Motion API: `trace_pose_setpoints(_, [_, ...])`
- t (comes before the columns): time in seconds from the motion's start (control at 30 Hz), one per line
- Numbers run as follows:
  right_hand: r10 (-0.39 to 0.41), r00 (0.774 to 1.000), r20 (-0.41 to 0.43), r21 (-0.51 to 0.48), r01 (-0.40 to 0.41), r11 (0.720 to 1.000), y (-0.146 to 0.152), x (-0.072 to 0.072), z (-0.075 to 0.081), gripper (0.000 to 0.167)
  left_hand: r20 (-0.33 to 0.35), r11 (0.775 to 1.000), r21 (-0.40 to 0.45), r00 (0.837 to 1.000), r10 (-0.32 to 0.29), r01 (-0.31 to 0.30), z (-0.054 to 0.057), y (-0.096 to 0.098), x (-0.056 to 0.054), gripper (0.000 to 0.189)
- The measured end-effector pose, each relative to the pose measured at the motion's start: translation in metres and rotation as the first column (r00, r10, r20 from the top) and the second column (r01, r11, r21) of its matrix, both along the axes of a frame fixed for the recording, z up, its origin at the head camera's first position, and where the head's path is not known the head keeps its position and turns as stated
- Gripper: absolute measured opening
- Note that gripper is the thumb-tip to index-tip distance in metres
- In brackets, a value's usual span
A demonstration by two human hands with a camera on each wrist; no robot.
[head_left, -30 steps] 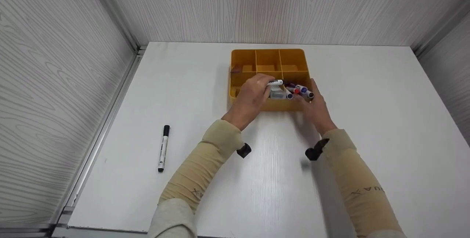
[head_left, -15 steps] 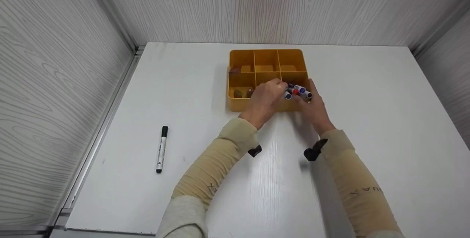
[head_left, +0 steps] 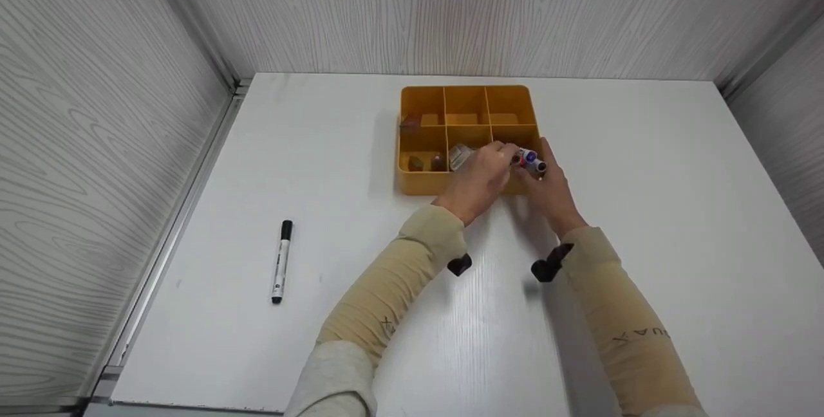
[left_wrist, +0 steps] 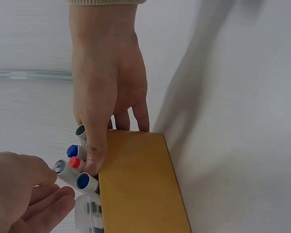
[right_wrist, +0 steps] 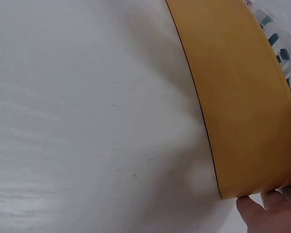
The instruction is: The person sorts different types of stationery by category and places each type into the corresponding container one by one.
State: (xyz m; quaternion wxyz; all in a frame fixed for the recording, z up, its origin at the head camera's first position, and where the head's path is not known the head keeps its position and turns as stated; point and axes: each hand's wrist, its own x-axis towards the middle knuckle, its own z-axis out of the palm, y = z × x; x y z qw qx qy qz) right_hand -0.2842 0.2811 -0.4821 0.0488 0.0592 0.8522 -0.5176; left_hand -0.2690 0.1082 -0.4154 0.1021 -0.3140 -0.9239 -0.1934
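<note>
A yellow-orange divided box point(head_left: 421, 184) stands near the back of the table. My left hand point(head_left: 479, 176) is over its front right compartment, pinching a white marker point(left_wrist: 65, 172) whose end shows among other markers there. Blue, red and dark ends of several upright, leaning markers point(head_left: 530, 157) stick up beside it. My right hand point(head_left: 555, 192) grips the box's front right corner, its thumb point(left_wrist: 96, 158) at the rim and its fingers against the outer side. A clear plastic case point(head_left: 459, 156) sits in the front middle compartment, partly hidden by the left hand.
A white marker with a black cap point(head_left: 281, 262) lies on the white table point(head_left: 212, 340) at the left. Small brownish items point(head_left: 416, 163) sit in the box's front left compartment. Wood-patterned panels point(head_left: 360, 15) close off the back and sides.
My left hand has moved right with the marker, from above the middle compartment to the front right one, uncovering the clear case and the brownish items. My right hand keeps its place on the box.
</note>
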Motion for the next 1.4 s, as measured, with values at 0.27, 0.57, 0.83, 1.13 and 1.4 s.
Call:
trace_pose_setpoints(0.27, [-0.005, 1.0, 0.014, 0.005, 0.005, 1.0, -0.001, 0.0, 0.001, 0.085, -0.025, 0.999, -0.041, 0.999, 0.022, -0.023, -0.003, 0.003, 0.001, 0.028])
trace_pose_setpoints(0.57, [-0.001, 1.0, 0.004, 0.018, 0.0, 1.0, -0.002, 0.002, 0.003, 0.088, -0.026, 0.999, -0.027, 0.999, 0.022, -0.023, -0.006, -0.006, 0.007, 0.031])
trace_pose_setpoints(0.83, [-0.003, 1.0, 0.003, 0.031, 0.003, 1.0, 0.0, 0.0, 0.002, 0.093, 0.002, 0.999, 0.009, 0.999, 0.044, -0.044, -0.004, -0.024, 0.012, 0.029])
trace_pose_setpoints(1.13, [-0.011, 0.999, 0.034, 0.029, 0.01, 1.0, 0.003, -0.004, 0.003, 0.091, -0.026, 0.995, 0.09, 0.999, 0.044, -0.042, -0.011, -0.053, 0.023, 0.023])
trace_pose_setpoints(1.4, [-0.005, 0.998, 0.055, 0.019, 0.004, 1.0, 0.005, -0.004, 0.004, 0.091, -0.058, 0.991, 0.119, 0.996, 0.065, -0.058, -0.018, -0.084, 0.039, 0.023])
